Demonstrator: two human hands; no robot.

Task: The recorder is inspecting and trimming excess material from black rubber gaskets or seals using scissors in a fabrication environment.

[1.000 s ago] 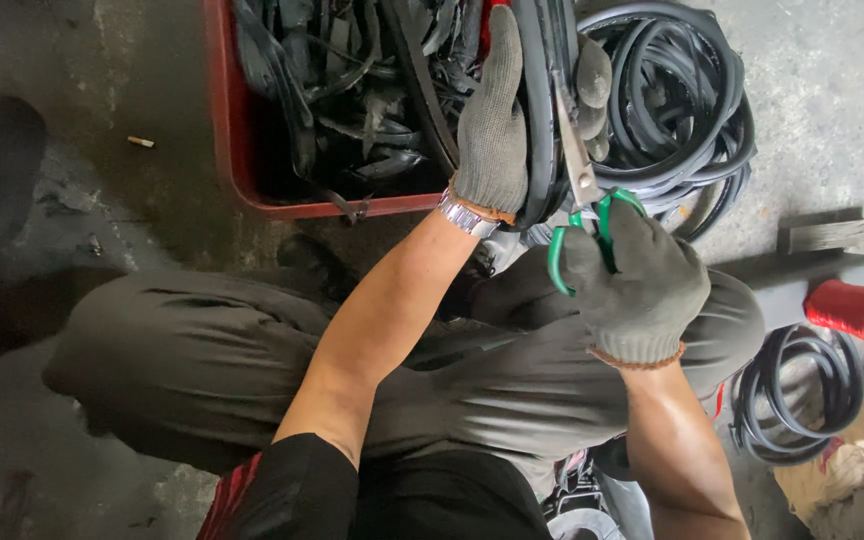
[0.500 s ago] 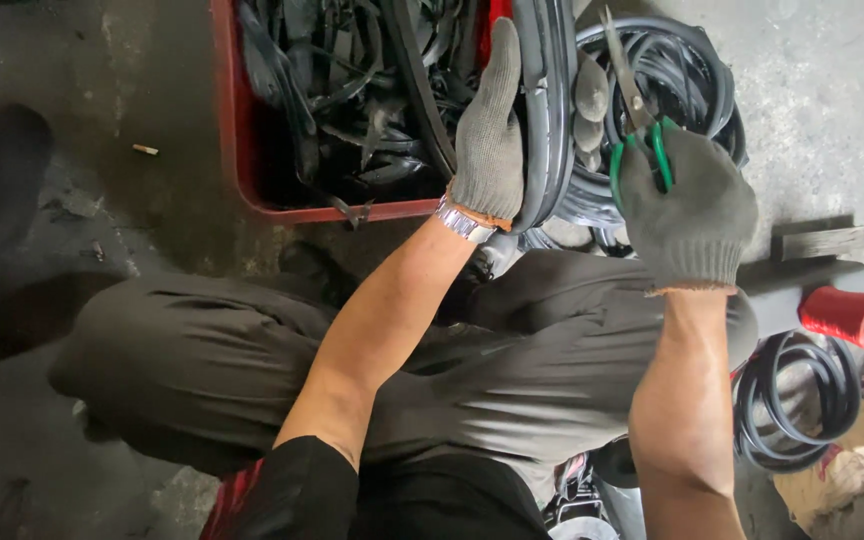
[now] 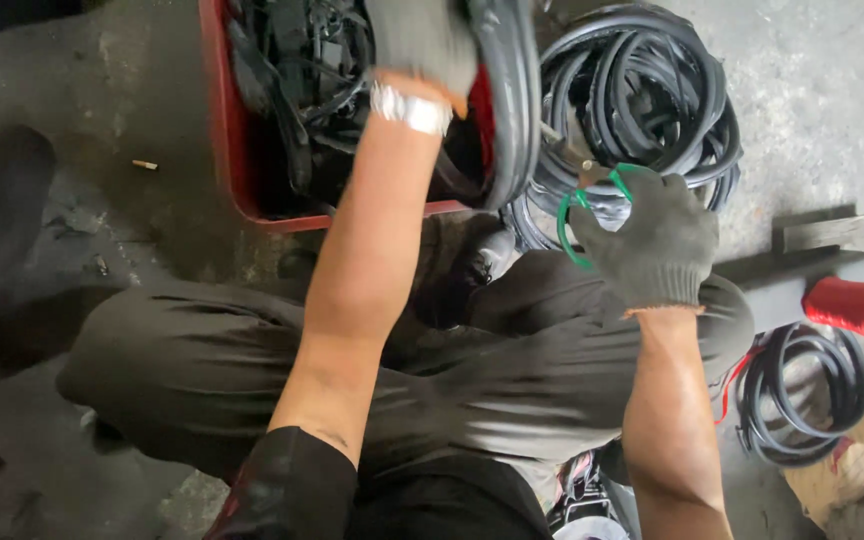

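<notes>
The left hand, in a grey knit glove, is closed around a thick black rubber strip at the top edge of the view, holding it up over the near right corner of a red crate; the fingertips are cut off by the frame. Below and to the right of it, the right hand, gloved the same way, is closed on the green handles of a pair of scissors, whose blades point up-left toward the strip and stop just short of it. Beyond the right hand lies a large coil of black rubber hose on the concrete floor. To its right sit a red spool and a smaller black coil, leaving a bare patch of floor between them and the large coil. The crate is packed with black strips up to its rim.
</notes>
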